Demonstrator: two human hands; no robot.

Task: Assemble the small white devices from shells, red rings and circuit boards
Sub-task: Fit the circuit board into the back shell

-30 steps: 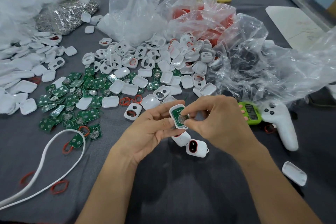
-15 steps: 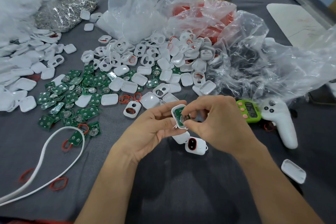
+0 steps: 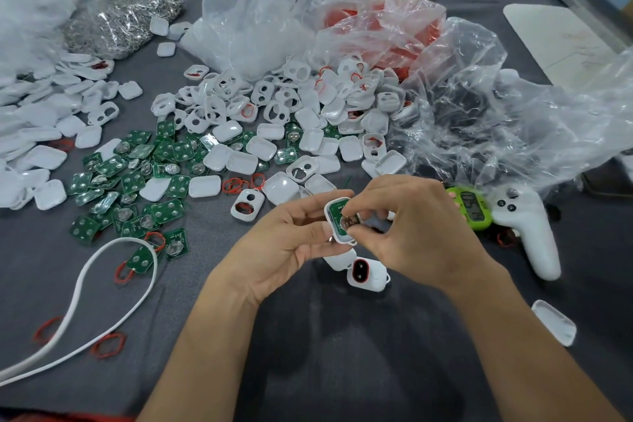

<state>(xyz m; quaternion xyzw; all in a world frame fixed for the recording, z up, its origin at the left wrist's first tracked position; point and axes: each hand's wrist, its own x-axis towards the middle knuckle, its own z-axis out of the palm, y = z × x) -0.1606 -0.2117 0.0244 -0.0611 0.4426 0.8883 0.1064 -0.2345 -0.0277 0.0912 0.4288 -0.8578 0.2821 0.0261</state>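
My left hand point(image 3: 281, 247) holds a white shell with a green circuit board point(image 3: 337, 219) set in it, just above the table's middle. My right hand point(image 3: 407, 233) pinches at the board's round metal contact with thumb and forefinger. Below my hands lie two white devices point(image 3: 366, 272), one showing a red ring. A heap of white shells point(image 3: 301, 120) spreads behind, green circuit boards point(image 3: 137, 175) lie to the left, and loose red rings point(image 3: 239, 183) sit between them.
Clear plastic bags point(image 3: 253, 3) stand at the back; one holds red rings point(image 3: 380, 24). A white game controller point(image 3: 527, 229) and a green timer point(image 3: 471, 207) lie right of my hands. A white cable point(image 3: 102, 301) curves at the front left. A lone shell point(image 3: 553, 322) lies at the right.
My hands stay together on the shell and board; my right fingers have shifted slightly on the metal contact.
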